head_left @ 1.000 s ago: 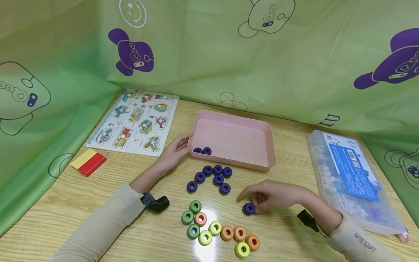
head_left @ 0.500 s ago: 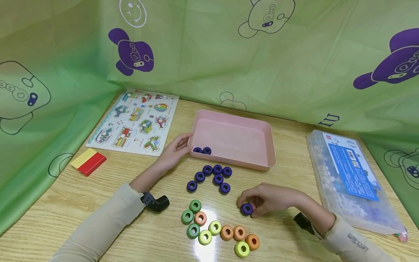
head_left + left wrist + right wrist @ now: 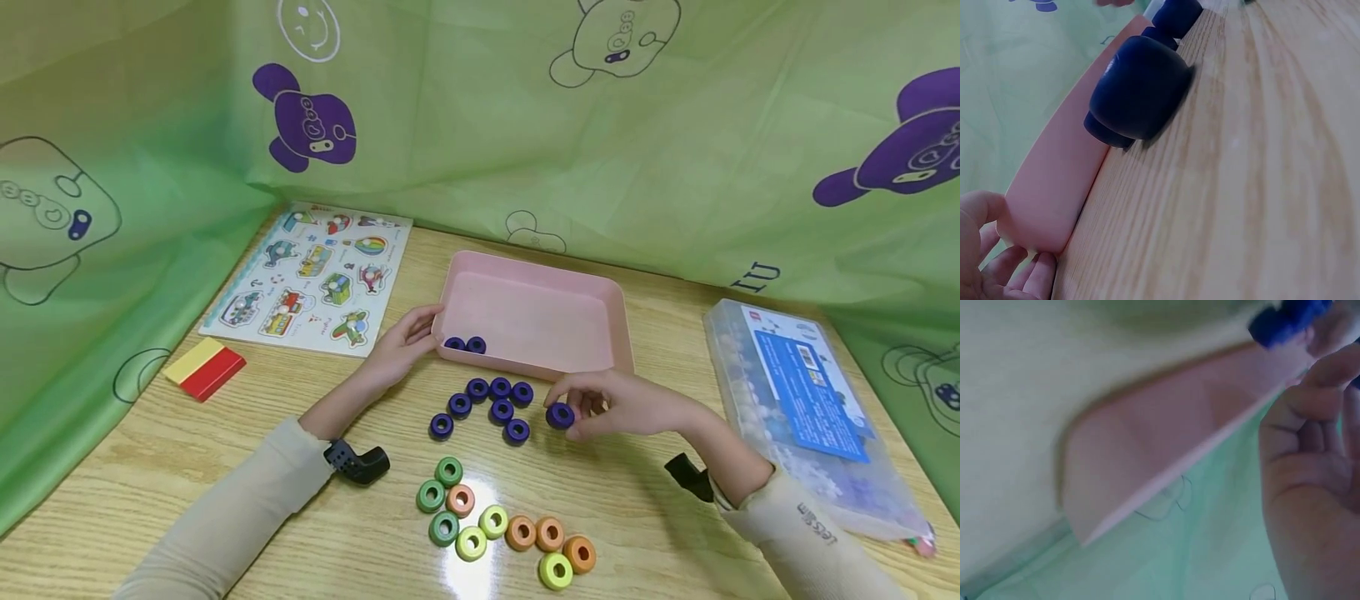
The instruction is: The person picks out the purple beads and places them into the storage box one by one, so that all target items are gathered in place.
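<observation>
A: So what's being held, and where?

B: With the right hand (image 3: 618, 404), one dark purple ring-shaped bead (image 3: 555, 423) is pinched between thumb and fingertips, the gap closed down to the bead itself. Whether the tabletop (image 3: 360, 533) (pale wood grain) is touched by it can't be told.

A: And the left hand (image 3: 397, 350)?

B: Thumb and bent fingers are closed on the wall of a shallow pink rectangular tray (image 3: 532, 321), near its 8 o'clock corner. Two purple beads (image 3: 476, 349) are held inside that same corner.

A: Layout, using the pinched bead as clock centre?

B: The tray is found between 11 and 12. Seven loose purple beads (image 3: 501, 421) are bunched at 9, the closest just beside it. At 7 — green beads (image 3: 444, 537), orange beads (image 3: 550, 546) and yellow beads (image 3: 471, 554), all ring-shaped. A white picture-puzzle board (image 3: 315, 287) is seen at 10, a translucent plastic box (image 3: 750, 400) at 3.
</observation>
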`<state>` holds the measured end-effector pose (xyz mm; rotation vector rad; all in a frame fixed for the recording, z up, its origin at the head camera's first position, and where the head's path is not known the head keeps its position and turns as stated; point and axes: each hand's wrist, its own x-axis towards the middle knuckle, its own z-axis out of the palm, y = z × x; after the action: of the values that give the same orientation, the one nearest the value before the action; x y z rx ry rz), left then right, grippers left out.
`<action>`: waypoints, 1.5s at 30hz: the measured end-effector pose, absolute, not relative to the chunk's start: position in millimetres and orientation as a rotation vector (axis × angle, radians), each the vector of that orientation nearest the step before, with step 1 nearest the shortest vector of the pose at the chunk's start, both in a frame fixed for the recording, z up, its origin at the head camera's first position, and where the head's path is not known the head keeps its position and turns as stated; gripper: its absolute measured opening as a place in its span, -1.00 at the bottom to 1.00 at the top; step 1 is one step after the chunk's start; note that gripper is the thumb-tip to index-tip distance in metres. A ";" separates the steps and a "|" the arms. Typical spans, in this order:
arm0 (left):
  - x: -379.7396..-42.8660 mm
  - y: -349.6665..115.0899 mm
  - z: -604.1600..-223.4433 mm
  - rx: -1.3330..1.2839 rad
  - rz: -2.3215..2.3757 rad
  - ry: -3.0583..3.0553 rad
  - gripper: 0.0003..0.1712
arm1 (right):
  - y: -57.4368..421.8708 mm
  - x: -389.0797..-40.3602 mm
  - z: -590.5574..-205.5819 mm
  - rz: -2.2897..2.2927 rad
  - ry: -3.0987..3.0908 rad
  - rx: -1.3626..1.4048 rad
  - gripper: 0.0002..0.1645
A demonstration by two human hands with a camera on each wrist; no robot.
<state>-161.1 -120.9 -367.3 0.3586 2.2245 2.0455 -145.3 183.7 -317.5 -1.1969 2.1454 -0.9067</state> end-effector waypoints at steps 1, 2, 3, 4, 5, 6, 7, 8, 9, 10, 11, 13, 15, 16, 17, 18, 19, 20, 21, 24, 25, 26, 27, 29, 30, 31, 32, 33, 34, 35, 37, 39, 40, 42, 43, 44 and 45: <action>-161.1 -120.8 -367.7 0.359 2.045 2.225 -0.50 | 182.5 -148.4 -314.8 -0.918 2.166 -1.194 -0.62; -161.1 -120.7 -368.1 0.359 2.045 2.226 -0.50 | 181.3 -151.6 -312.8 -0.926 2.185 -1.187 -0.62; -160.9 -120.8 -368.4 0.358 2.041 2.229 -0.50 | 180.0 -155.1 -311.2 -0.931 2.206 -1.184 -0.62; -160.8 -120.9 -368.7 0.356 2.036 2.235 -0.50 | 178.9 -159.5 -310.7 -0.936 2.233 -1.174 -0.61; -160.7 -121.0 -369.0 0.355 2.035 2.238 -0.50 | 178.2 -164.2 -310.9 -0.941 2.258 -1.163 -0.60; -160.7 -121.0 -369.1 0.356 2.035 2.240 -0.50 | 177.4 -169.4 -311.9 -0.958 2.274 -1.157 -0.60; -160.7 -121.1 -369.1 0.357 2.035 2.242 -0.50 | 176.6 -174.5 -312.9 -0.975 2.289 -1.150 -0.60; -160.7 -121.1 -369.0 0.360 2.037 2.243 -0.50 | 175.8 -179.0 -314.0 -0.998 2.296 -1.145 -0.59; -160.8 -121.2 -368.9 0.363 2.035 2.248 -0.51 | 175.4 -184.2 -315.9 -1.026 2.303 -1.134 -0.59; -160.9 -121.3 -368.6 0.368 2.033 2.251 -0.51 | 175.2 -188.8 -317.9 -1.059 2.308 -1.119 -0.58; -160.9 -121.3 -368.2 0.371 2.033 2.253 -0.51 | 175.2 -193.0 -320.1 -1.094 2.309 -1.102 -0.58; -160.8 -121.5 -367.4 0.377 2.031 2.256 -0.51 | 175.4 -200.0 -324.5 -1.138 2.327 -1.056 -0.58; -160.7 -121.8 -366.7 0.379 2.027 2.260 -0.50 | 175.6 -206.0 -329.7 -1.155 2.352 -1.000 -0.59; -160.6 -121.7 -366.6 0.381 2.028 2.257 -0.50 | 175.9 -208.4 -332.4 -1.139 2.376 -0.976 -0.60; -160.6 -121.5 -366.4 0.379 2.029 2.254 -0.49 | 176.0 -210.4 -335.2 -1.109 2.400 -0.949 -0.61; -160.7 -121.4 -366.4 0.381 2.030 2.249 -0.49 | 175.8 -212.1 -337.6 -1.072 2.420 -0.939 -0.62; -160.6 -121.3 -366.4 0.381 2.029 2.247 -0.49 | 175.3 -213.4 -339.9 -1.031 2.435 -0.934 -0.64; -160.6 -121.3 -366.5 0.381 2.028 2.245 -0.49 | 174.6 -214.1 -341.8 -0.988 2.449 -0.929 -0.66; -160.7 -121.2 -366.6 0.383 2.028 2.244 -0.49 | 173.7 -214.6 -343.6 -0.943 2.460 -0.934 -0.67; -160.8 -121.4 -366.6 0.381 2.021 2.250 -0.49 | 169.1 -214.5 -347.4 -0.865 2.464 -0.969 -0.67; -160.8 -121.6 -366.5 0.381 2.021 2.252 -0.50 | 167.4 -214.6 -348.7 -0.852 2.461 -0.979 -0.65; -160.8 -121.6 -366.4 0.381 2.021 2.255 -0.50 | 165.3 -214.4 -349.5 -0.844 2.459 -0.983 -0.64; -160.7 -121.7 -366.3 0.382 2.022 2.255 -0.50 | 163.3 -214.5 -350.4 -0.840 2.456 -0.987 -0.62; -160.5 -121.9 -366.0 0.383 2.023 2.254 -0.50 | 159.3 -215.0 -352.0 -0.837 2.454 -0.975 -0.60; -160.5 -122.0 -366.0 0.385 2.025 2.253 -0.49 | 157.2 -215.3 -352.5 -0.836 2.451 -0.969 -0.60; -160.5 -121.9 -365.8 0.386 2.025 2.253 -0.50 | 155.2 -215.8 -353.1 -0.833 2.450 -0.967 -0.59; -160.4 -121.8 -365.7 0.386 2.025 2.252 -0.50 | 153.0 -216.1 -353.3 -0.833 2.449 -0.957 -0.58; -160.4 -121.8 -365.5 0.386 2.023 2.252 -0.50 | 151.0 -216.6 -353.8 -0.831 2.448 -0.954 -0.58; -160.3 -121.8 -365.3 0.384 2.021 2.254 -0.50 | 148.9 -217.3 -354.2 -0.833 2.446 -0.951 -0.57; -160.3 -121.8 -365.1 0.383 2.020 2.255 -0.50 | 146.7 -217.9 -354.7 -0.835 2.444 -0.947 -0.56; -160.1 -121.8 -364.7 0.380 2.016 2.259 -0.50 | 142.7 -219.3 -355.5 -0.842 2.441 -0.937 -0.54; -160.1 -121.8 -364.6 0.377 2.010 2.262 -0.49 | 138.8 -220.6 -356.0 -0.842 2.437 -0.940 -0.55; -160.2 -121.9 -364.6 0.374 2.007 2.263 -0.49 | 137.0 -221.3 -356.2 -0.845 2.435 -0.939 -0.56; -160.2 -121.9 -364.5 0.369 2.002 2.266 -0.49 | 133.3 -222.3 -356.4 -0.840 2.434 -0.947 -0.57; -160.2 -122.0 -364.5 0.366 2.000 2.265 -0.49 | 131.5 -222.8 -356.5 -0.835 2.437 -0.954 -0.58; -160.2 -122.0 -364.4 0.363 1.999 2.264 -0.49 | 129.7 -223.2 -356.6 -0.827 2.439 -0.965 -0.59; -160.3 -122.0 -364.3 0.362 1.999 2.264 -0.49 | 128.1 -223.5 -356.8 -0.820 2.443 -0.969 -0.59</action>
<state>-160.3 -122.0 -364.3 0.3616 2.2640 1.9987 -223.5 128.1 -356.8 -0.9689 2.4428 -0.8203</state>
